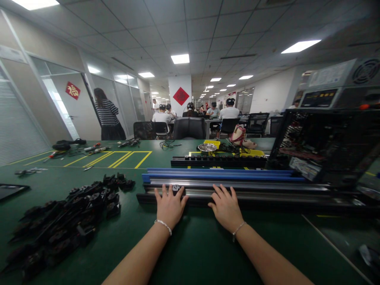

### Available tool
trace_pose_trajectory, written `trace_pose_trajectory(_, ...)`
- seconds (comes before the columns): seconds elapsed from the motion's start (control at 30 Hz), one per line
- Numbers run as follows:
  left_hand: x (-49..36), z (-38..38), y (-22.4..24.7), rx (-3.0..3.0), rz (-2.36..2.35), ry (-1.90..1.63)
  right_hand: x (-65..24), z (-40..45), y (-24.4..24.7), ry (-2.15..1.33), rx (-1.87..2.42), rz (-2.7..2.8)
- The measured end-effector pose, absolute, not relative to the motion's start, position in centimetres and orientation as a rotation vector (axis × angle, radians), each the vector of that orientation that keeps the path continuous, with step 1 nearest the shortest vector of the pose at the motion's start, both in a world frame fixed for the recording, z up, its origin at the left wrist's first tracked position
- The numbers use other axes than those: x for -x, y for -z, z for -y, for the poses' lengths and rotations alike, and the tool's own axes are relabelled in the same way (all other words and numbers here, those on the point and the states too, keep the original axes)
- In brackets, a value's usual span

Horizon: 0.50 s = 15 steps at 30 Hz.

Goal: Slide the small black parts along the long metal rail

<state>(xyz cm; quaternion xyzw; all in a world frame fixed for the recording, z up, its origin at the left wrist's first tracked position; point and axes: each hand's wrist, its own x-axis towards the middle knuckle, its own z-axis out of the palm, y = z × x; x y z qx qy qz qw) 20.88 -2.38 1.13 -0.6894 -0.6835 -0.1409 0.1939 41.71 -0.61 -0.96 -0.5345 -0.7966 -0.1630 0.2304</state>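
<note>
Black and metallic, a long rail (261,197) is lying crosswise on the green worktop (196,249), directly in front of the person. The left hand (170,208) is resting on it near its left end, palm down, its fingers (164,193) standing wide apart and its thumb pointing toward the right. The right hand (228,211) is lying farther along the same rail, its fingers (220,191) also loosely spread rather than curling round anything. Each wrist is wearing a thin bracelet (164,225). Just behind the front rail, a blue rail (219,173) is running roughly parallel, and beyond that a dark strip (219,161) is carrying a row of small black pieces. To the left, a loose heap of black parts (68,213) is spreading over the worktop. On the right, an open computer case (326,138) is standing beside the rails, with a power supply (341,74) sitting on top. Farther back, a metal bowl (207,147) is resting near a yellow tray (212,143).
</note>
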Motion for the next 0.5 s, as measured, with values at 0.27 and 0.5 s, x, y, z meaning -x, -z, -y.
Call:
trace_pose_trajectory(0.27,-20.2,2.3,-1.2,1.884,1.913,0.367,-41.7,0.7,0.8,0.442,1.477,2.192)
trace_pose_trajectory(0.5,-19.7,2.2,-1.3,1.857,1.931,0.345,-41.7,0.7,0.8,0.430,1.480,2.189)
